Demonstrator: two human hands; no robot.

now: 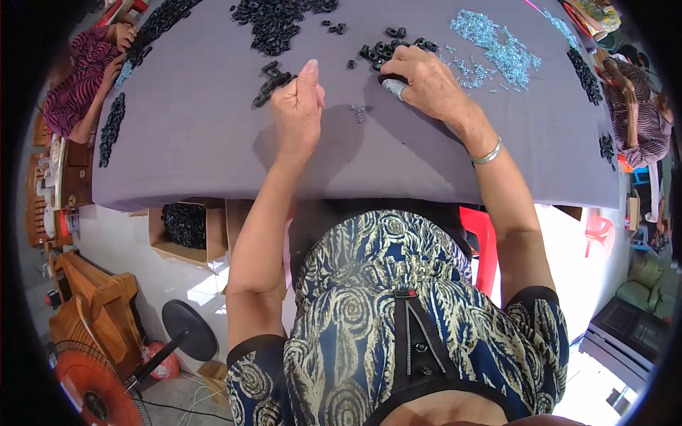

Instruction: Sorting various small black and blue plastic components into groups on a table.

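Note:
My left hand (298,103) is raised over the grey cloth with its fingers curled in and the thumb up; whatever it may hold is hidden. Just beyond it lie a few small black plastic parts (271,84). My right hand (430,84) bends down at the near edge of a small heap of black plastic parts (380,53), fingers closed. Against its thumb side shows a grey-and-black covering (395,88), perhaps a finger sleeve; the fingertips are hidden. A few small metal springs (358,112) lie between my hands.
A larger pile of black parts (273,28) sits farther off, and a spread of springs (494,46) at the right. Other people sit at both sides, one with hands (117,53) at the left edge. Below stand a cardboard box (186,238) of black parts and a fan (96,390).

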